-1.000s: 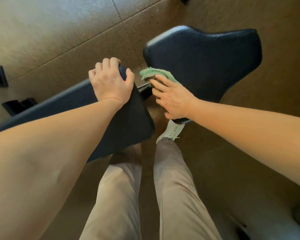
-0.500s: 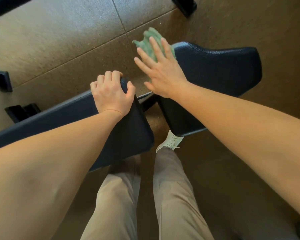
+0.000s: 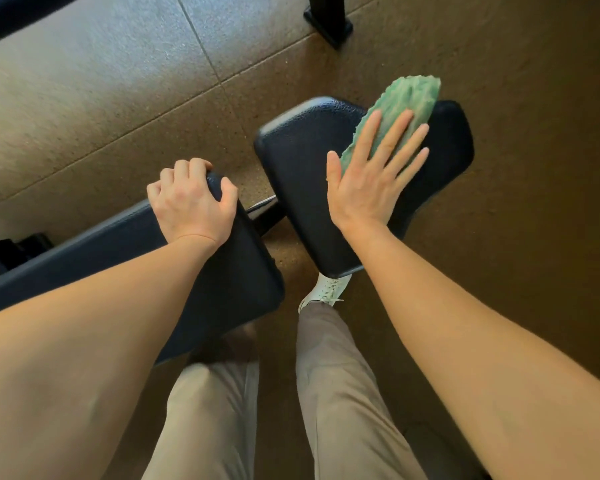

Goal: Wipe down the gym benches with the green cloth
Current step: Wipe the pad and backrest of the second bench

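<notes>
My right hand has swept the green cloth across the seat pad, from its near left corner a second ago to its far right edge now, so I judge most of this pad is already wiped; the hand lies flat with fingers spread wide, pressing the cloth down; the cloth tip hangs over the far rim. My left hand stays curled tight over the end of the long bench pad. The pads are dark grained vinyl with rounded corners; the cloth is fuzzy with a ragged hem; the floor is speckled rubber tile.
</notes>
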